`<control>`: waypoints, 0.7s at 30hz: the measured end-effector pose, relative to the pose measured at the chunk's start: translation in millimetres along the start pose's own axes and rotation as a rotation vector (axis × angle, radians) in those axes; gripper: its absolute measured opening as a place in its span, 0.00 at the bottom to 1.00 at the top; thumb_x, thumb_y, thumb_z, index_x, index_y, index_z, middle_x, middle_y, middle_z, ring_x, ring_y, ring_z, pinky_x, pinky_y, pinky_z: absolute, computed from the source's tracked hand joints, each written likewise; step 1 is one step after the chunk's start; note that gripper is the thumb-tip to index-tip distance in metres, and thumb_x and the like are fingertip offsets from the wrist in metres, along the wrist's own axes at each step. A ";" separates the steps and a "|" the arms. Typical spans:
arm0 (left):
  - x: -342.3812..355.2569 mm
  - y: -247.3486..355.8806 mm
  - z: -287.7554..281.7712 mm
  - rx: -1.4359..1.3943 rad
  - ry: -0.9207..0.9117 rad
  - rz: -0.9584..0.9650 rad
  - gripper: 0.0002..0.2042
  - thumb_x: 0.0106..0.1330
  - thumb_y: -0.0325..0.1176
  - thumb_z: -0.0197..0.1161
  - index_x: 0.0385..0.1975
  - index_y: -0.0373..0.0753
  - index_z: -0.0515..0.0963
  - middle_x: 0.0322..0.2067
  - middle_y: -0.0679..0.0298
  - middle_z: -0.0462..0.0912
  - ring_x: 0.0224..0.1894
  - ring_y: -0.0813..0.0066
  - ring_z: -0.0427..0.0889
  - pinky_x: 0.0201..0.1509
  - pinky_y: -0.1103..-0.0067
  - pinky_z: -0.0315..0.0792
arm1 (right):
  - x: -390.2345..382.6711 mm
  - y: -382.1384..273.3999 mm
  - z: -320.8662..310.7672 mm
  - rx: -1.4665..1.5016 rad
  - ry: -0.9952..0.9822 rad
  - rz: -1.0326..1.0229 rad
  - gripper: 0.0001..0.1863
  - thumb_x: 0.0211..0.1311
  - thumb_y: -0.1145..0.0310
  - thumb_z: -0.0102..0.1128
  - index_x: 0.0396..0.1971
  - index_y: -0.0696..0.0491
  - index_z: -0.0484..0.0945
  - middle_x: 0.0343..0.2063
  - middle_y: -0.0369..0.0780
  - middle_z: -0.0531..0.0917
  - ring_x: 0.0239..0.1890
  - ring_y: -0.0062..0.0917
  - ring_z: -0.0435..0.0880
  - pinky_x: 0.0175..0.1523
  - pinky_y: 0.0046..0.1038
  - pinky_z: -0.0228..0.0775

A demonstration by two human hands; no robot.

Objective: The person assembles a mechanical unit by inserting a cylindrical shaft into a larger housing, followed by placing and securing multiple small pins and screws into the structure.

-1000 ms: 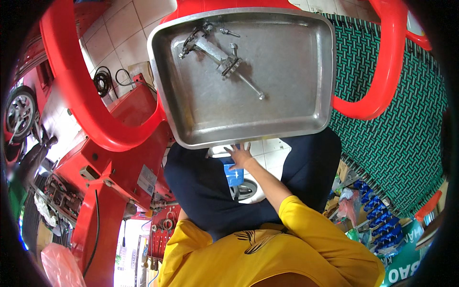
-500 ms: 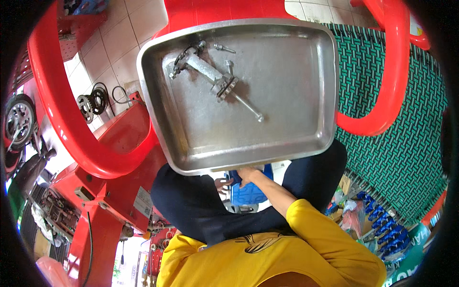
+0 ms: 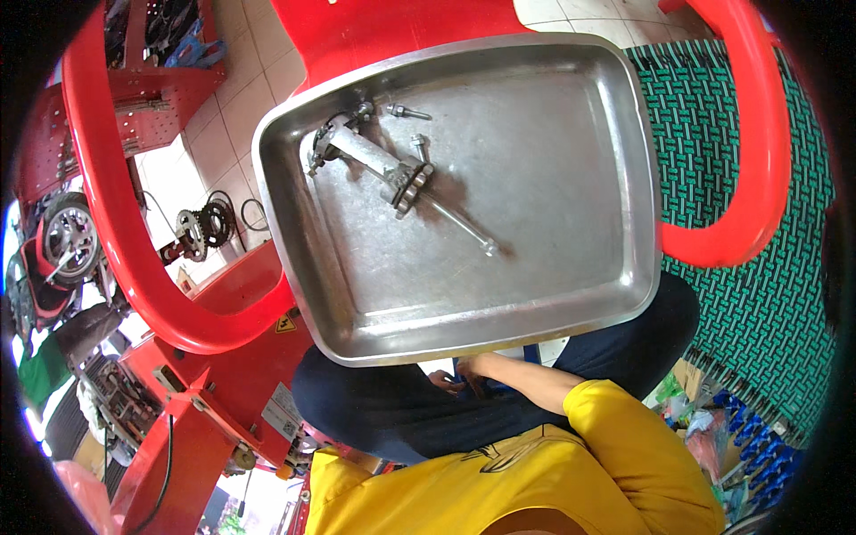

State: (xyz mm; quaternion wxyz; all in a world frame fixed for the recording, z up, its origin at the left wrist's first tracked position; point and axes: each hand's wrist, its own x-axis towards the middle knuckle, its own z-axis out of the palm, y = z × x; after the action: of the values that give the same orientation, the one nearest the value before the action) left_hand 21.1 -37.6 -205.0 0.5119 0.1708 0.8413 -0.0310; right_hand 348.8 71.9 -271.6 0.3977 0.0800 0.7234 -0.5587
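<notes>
A rectangular steel tray (image 3: 571,178) sits above my dark-trousered legs, holding a metal cylinder assembly (image 3: 370,152) with a toothed ring and long bolt, plus loose bolts (image 3: 410,112) beside it. Below the tray's near rim, my right hand (image 3: 474,373) curls onto a blue object (image 3: 517,352), mostly hidden by the tray and my arm. My left hand (image 3: 444,382) is beside it, its visible fingers bent; what they hold is hidden.
A red plastic chair (image 3: 749,214) surrounds the tray. A green woven lounger (image 3: 713,321) is at right. At left are red machinery (image 3: 205,374), chain sprockets (image 3: 212,223), a motorbike wheel (image 3: 71,236) and perforated red shelving (image 3: 160,98).
My right hand has moved down and closed around the blue object, with my left hand coming in beside it. That object is now largely out of sight as my view shifts.
</notes>
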 end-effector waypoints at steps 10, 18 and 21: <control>-10.2 -11.6 35.2 -0.058 0.025 0.133 0.13 0.71 0.37 0.55 0.37 0.32 0.77 0.28 0.51 0.83 0.29 0.57 0.82 0.34 0.69 0.74 | 0.8 -5.4 -14.8 -0.150 0.070 0.010 0.24 0.53 0.50 0.69 0.48 0.48 0.85 0.50 0.39 0.86 0.52 0.36 0.85 0.52 0.42 0.77; -9.0 33.8 52.6 0.014 0.104 0.447 0.13 0.71 0.37 0.55 0.36 0.31 0.77 0.26 0.49 0.82 0.27 0.55 0.82 0.33 0.68 0.74 | -47.0 -25.2 -65.5 -0.075 0.391 0.166 0.18 0.60 0.59 0.60 0.46 0.53 0.85 0.47 0.47 0.85 0.50 0.43 0.85 0.50 0.42 0.78; -48.9 82.7 14.1 0.050 0.449 0.711 0.13 0.71 0.37 0.55 0.36 0.31 0.77 0.26 0.49 0.82 0.27 0.54 0.82 0.33 0.68 0.74 | -91.7 -64.1 -69.8 -0.057 0.564 0.230 0.16 0.63 0.63 0.57 0.45 0.54 0.84 0.46 0.51 0.85 0.49 0.45 0.84 0.49 0.42 0.78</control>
State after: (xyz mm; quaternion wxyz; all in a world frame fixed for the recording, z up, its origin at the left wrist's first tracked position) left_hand 79.9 24.4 -158.9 0.2904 0.4654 0.8196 0.1652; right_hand 340.5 139.6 -158.7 0.2439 0.3019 0.8070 -0.4452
